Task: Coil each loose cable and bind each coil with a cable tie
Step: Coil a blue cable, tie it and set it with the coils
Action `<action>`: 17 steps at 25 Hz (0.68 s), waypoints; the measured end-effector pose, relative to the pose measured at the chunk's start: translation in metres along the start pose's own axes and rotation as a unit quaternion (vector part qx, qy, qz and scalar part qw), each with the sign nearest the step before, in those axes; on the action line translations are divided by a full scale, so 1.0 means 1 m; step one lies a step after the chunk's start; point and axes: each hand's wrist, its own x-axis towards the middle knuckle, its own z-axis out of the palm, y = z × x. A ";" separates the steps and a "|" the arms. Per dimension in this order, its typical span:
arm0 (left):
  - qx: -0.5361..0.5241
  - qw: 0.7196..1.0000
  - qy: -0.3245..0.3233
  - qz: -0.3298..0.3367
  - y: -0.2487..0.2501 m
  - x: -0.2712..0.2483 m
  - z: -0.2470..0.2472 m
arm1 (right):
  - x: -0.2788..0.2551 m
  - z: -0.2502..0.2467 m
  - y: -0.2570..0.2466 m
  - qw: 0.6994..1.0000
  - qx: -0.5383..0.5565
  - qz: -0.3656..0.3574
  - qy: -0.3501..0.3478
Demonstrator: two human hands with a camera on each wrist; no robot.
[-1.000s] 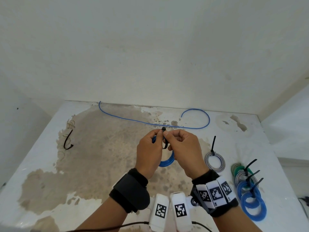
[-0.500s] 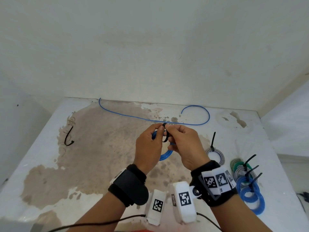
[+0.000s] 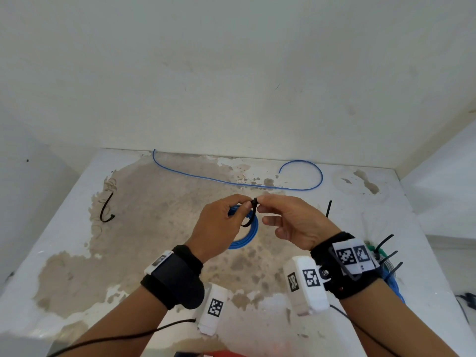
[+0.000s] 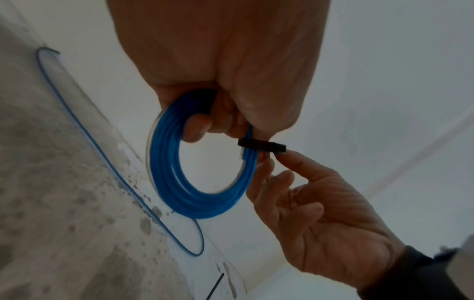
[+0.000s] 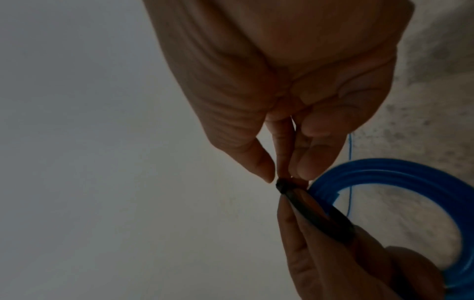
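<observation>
A blue cable coil [image 3: 246,235] hangs above the middle of the table, and my left hand [image 3: 219,228] grips it at the top. In the left wrist view the coil [image 4: 179,182] has a black cable tie [image 4: 261,146] looped round its strands. My right hand [image 3: 291,222] pinches the tie [image 3: 254,203] with thumb and forefinger at the tie's head, its other fingers loosely spread. The right wrist view shows the same pinch on the tie [image 5: 315,211] beside the coil [image 5: 397,174]. A loose blue cable [image 3: 231,182] lies stretched along the back of the table.
A spare black cable tie [image 3: 105,210] lies at the table's left. Bound coils with black ties [image 3: 386,249] are stacked at the right edge, partly behind my right wrist. Another tie tail [image 3: 329,208] sticks up beyond my right hand. Walls close in the table [image 3: 77,253] behind and on both sides.
Both hands have stayed together over the coil. My right hand's lower fingers have opened out while thumb and forefinger keep the tie, and the tie's loop sits closer round the strands.
</observation>
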 end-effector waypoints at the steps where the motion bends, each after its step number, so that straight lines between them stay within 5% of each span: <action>1: 0.002 1.000 -0.018 0.007 0.000 0.000 -0.002 | 0.000 -0.002 -0.001 1.000 0.010 0.017 -0.015; 8: -0.049 0.997 -0.049 0.019 0.004 -0.009 -0.001 | 0.011 -0.001 -0.006 1.000 0.008 0.016 0.015; 11: -0.120 0.988 -0.061 -0.072 0.007 -0.010 0.002 | 0.022 0.004 -0.003 0.998 0.015 -0.014 0.063; 17: -0.167 0.973 -0.052 -0.150 0.007 -0.012 0.004 | 0.017 0.015 0.009 0.995 -0.082 -0.059 -0.007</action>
